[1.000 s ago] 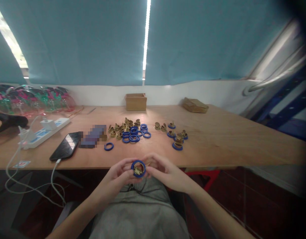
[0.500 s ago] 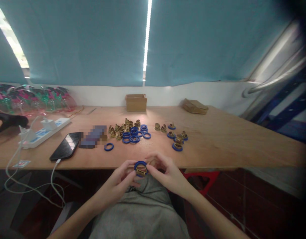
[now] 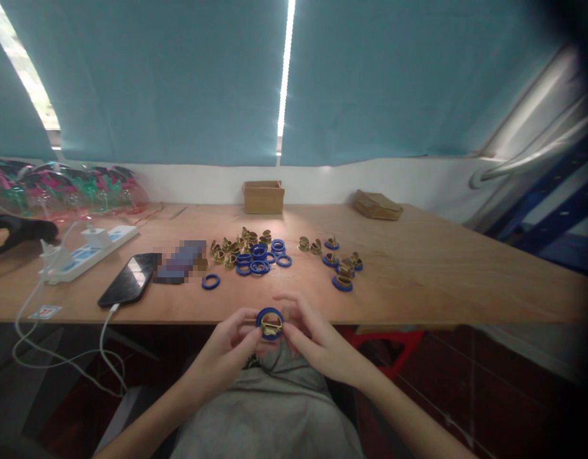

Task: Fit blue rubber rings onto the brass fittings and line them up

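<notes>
Both hands meet just below the near edge of the wooden table [image 3: 418, 274], over my lap. My left hand [image 3: 231, 347] and my right hand [image 3: 310, 335] pinch one blue ring [image 3: 269, 322] between their fingertips; a brass piece sits inside the ring. Further out on the table lies a pile of brass pieces [image 3: 231, 248] mixed with loose blue rings [image 3: 258, 258]. A single blue ring [image 3: 210, 281] lies apart to the left. To the right stands a small group of rings with brass pieces in them [image 3: 342, 268].
A black phone [image 3: 127, 288] on a white cable lies at the left, beside a white power strip [image 3: 86, 252]. A small cardboard box [image 3: 262, 196] and a flat brown packet [image 3: 376, 204] stand at the back. Clear bags with pink and green contents [image 3: 64, 191] fill the far left.
The ring with its brass piece has turned a little between my fingers, and both hands have shifted slightly; the view has nudged right.
</notes>
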Available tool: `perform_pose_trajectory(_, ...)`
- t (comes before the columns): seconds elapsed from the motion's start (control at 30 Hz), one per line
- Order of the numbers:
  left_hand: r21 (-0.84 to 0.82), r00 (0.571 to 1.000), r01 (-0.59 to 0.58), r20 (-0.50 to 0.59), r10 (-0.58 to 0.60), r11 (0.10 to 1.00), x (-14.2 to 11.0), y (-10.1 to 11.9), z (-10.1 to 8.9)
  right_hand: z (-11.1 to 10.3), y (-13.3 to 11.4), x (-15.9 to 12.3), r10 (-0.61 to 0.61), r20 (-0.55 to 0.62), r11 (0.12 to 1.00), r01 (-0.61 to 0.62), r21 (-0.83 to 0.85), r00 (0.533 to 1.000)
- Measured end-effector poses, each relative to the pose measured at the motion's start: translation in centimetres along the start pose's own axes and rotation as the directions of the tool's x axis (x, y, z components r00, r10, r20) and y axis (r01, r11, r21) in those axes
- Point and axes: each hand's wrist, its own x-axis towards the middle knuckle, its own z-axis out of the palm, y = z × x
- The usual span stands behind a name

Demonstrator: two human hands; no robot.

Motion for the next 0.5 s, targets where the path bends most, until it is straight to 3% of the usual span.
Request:
perform_pose_trajectory(0.23,0.01,1.0,0.012,0.017,-0.012,1.0,-0.14,0.39,0.03,0.9,0.6,0.17,-0.038,-0.059,0.986,0.047,0.158,0.998)
perform_pose_trajectory(0.5,0.186,0.996,-0.047,0.079,0.033,0.981,-0.16,1.08,0.09,0.62,0.35,0.06,-0.065,-0.051,0.991,0.071,0.11,0.997)
